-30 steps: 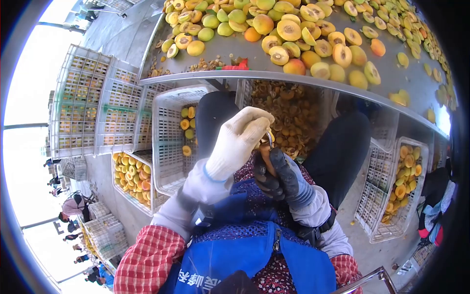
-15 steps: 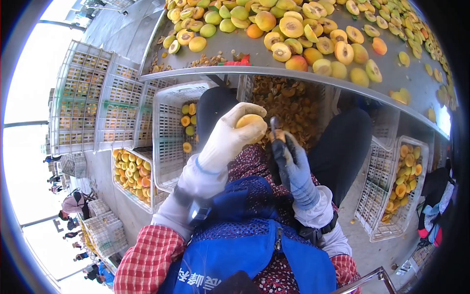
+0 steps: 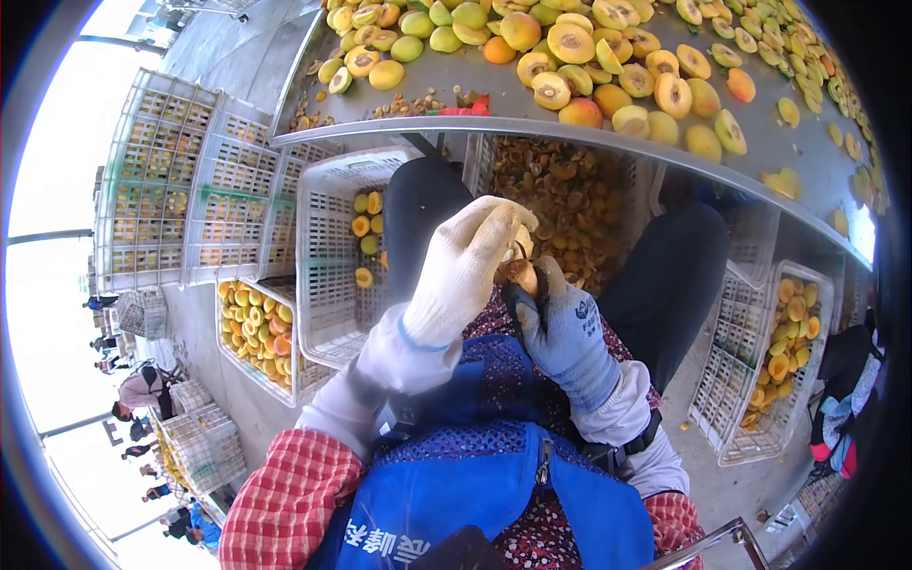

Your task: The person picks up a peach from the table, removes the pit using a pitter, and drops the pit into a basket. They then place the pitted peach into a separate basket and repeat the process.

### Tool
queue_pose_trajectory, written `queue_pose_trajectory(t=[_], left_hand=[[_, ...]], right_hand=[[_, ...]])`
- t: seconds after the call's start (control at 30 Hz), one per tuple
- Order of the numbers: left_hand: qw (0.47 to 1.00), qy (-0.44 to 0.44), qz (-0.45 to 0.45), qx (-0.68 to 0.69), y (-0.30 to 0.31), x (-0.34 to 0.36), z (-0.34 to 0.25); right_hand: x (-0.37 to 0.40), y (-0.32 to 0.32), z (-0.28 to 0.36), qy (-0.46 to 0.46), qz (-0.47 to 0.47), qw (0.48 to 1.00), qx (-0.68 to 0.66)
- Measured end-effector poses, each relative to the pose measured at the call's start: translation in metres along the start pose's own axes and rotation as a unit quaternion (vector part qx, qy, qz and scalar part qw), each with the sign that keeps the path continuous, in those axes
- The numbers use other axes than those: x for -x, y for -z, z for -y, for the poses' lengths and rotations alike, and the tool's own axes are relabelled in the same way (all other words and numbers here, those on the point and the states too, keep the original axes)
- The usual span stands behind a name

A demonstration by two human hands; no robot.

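Observation:
My left hand, in a white glove, is closed round a yellow fruit, mostly hidden by the fingers. Close against it on the right, my right hand, in a blue-grey glove with dark fingertips, grips a small tool by its brownish handle. The tool's metal end is hidden at the fruit. Both hands are above my lap, in front of a crate of brownish fruit scraps.
Halved and whole fruit lie on a metal table ahead. Crates stand at left, one low crate holding fruit. Another fruit crate is at right. People are in the left background; a person's arm shows at far right.
The two hands have come together. My left hand has turned over the fruit, covering more of it, and the tool's metal end, visible before, is now hidden between the hands.

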State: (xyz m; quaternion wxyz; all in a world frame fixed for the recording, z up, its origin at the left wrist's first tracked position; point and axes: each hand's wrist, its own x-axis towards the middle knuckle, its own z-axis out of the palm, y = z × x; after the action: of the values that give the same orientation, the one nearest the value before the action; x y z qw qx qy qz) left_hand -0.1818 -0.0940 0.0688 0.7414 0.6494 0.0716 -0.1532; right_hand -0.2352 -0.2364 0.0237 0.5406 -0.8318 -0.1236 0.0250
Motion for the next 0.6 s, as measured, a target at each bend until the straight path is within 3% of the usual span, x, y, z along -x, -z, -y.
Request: queue_pose_trajectory(t=[0.27,0.37,0.5,0.6], left_hand=[[0.996,-0.016,-0.019,-0.085,-0.008,-0.004,0.009],[0.997,-0.027,-0.037,-0.055,-0.014,-0.001,0.007],[0.993,-0.082,-0.083,-0.034,-0.026,0.002,0.005],[0.992,-0.066,-0.066,-0.079,-0.019,0.003,0.006]], right_hand=[[0.016,-0.026,-0.025,0.021,-0.061,0.977,-0.202],[0.012,-0.009,-0.012,-0.005,-0.020,0.984,-0.178],[0.015,-0.015,-0.014,0.036,-0.073,0.993,-0.087],[0.017,-0.015,-0.013,0.042,-0.074,0.994,-0.072]])
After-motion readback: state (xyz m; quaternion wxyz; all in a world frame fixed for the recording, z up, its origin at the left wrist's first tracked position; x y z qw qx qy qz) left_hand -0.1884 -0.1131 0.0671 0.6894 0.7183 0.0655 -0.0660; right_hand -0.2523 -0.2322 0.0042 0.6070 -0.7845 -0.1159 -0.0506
